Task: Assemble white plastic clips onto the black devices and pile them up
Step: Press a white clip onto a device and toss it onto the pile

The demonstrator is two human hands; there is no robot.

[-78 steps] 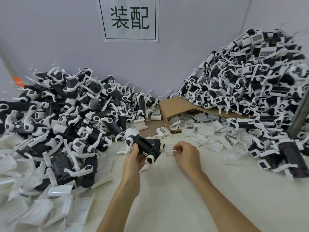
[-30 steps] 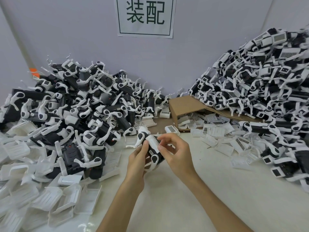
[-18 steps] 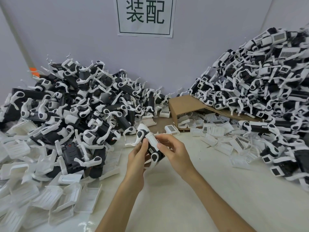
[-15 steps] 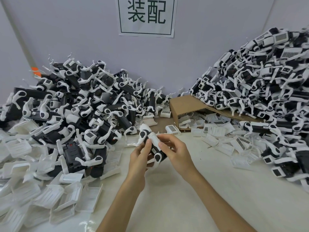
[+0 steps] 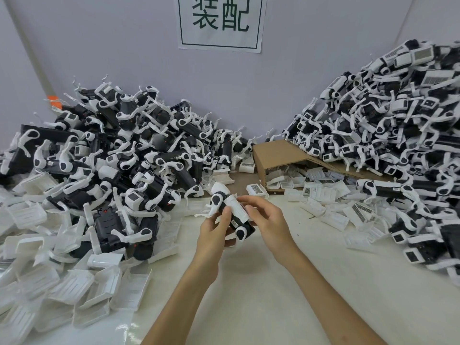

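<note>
Head view: I hold one black device just above the table, in the middle of the frame. My left grip is clamped round its lower side, thumb up against the body. My right grip pinches the white plastic clip, which lies along the top face of the device. The clip looks laid in place. I cannot tell whether it has snapped home, so I judge this piece as mid-fit, needing a firm press before it goes on a heap.

To the left of the frame rises a big left pile of black devices with white arms. At the upper right a taller right pile leans on the wall, and many pieces there show white labelled plates, so I take that one for the finished stock. If so, a good share of the job is done, yet a large heap remains.

Loose clips spill from a tipped cardboard box right of centre, so supply is plentiful. White trays lie scattered in the lower left. A printed sign hangs on the wall at the top.
</note>
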